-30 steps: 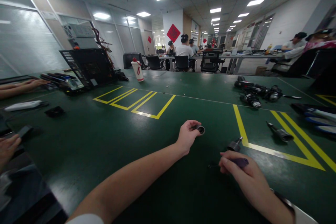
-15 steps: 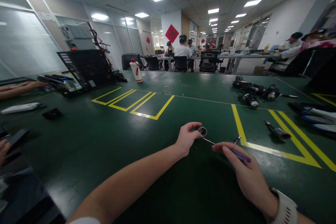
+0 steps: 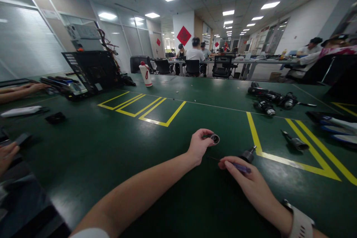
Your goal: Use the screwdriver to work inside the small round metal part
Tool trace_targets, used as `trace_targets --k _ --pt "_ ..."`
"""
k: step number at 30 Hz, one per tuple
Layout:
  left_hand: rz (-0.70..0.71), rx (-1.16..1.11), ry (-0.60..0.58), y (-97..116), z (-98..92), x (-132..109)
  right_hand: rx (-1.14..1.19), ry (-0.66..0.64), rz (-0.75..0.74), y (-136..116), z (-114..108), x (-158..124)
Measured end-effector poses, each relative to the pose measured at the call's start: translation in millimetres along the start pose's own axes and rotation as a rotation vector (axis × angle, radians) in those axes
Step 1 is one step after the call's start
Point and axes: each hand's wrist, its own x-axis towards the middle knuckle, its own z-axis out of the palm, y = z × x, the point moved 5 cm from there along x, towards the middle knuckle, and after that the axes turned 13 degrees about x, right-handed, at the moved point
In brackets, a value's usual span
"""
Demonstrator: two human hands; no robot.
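My left hand [image 3: 199, 144] pinches a small round metal housing [image 3: 215, 139] by its rim, with the open end facing me. My right hand [image 3: 245, 178] is closed around a thin screwdriver [image 3: 242, 168] with a purple see-through handle. The shaft points left, and its tip lies low by the green table surface, below the housing and apart from it. A tiny dark piece seen there earlier cannot be told from the tip. Just behind my right fingers lies a dark cylindrical part [image 3: 248, 155] with a metal end, partly hidden by the hand.
On the green table [image 3: 156, 141], a dark cone-shaped part [image 3: 297, 142] lies inside yellow tape at right. Black power tools [image 3: 272, 96] lie beyond it. A white cup [image 3: 145, 74] and an open computer case [image 3: 93, 68] stand at back left. Another person's hand [image 3: 7, 156] is at the left edge.
The screwdriver's tip has left the housing and dropped toward the table as my right hand shifted left. My left hand keeps the housing in nearly the same place.
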Motion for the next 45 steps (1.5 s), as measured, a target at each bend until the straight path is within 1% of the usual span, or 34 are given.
trace_targets --k 3,7,10,13,16,19,25,28,31,33,37,40,45 --pt "0.009 0.012 -0.011 0 0.0 0 -0.07 -0.025 -0.03 -1 1 -2" --pt "0.004 0.017 -0.019 -3 -1.0 1 -0.21 -0.102 -0.093 -13 1 -5" --pt "0.012 0.023 -0.034 -6 -1.6 3 -0.219 -0.123 -0.037 -18 -3 -3" --pt "0.025 0.033 -0.045 -7 -1.9 4 -0.07 -0.085 0.088 -12 -7 0" --pt "0.006 0.02 -0.04 -5 -2.0 3 0.202 -0.018 0.214 2 -6 1" --pt "-0.02 -0.021 -0.042 -2 -1.1 1 0.432 0.025 0.279 13 -5 -1" --pt "-0.039 -0.044 -0.05 -2 -0.8 1 0.633 0.02 0.283 20 -9 1" --pt "-0.022 -0.032 -0.055 -5 -2.7 2 0.69 0.06 0.195 19 -15 4" --pt "-0.001 0.004 -0.084 -6 -2.3 2 0.628 0.133 0.062 15 -22 6" --pt "0.014 0.027 -0.102 -5 -0.5 0 0.533 0.155 0.016 14 -23 6" --pt "0.035 0.05 -0.112 -1 4.2 -4 0.383 0.161 0.01 16 -20 5" --pt "0.044 0.05 -0.101 1 5.2 -6 0.317 0.161 -0.006 19 -20 5" --pt "0.09 0.094 -0.126 2 5.9 -8 0.204 0.145 -0.022 19 -20 5"
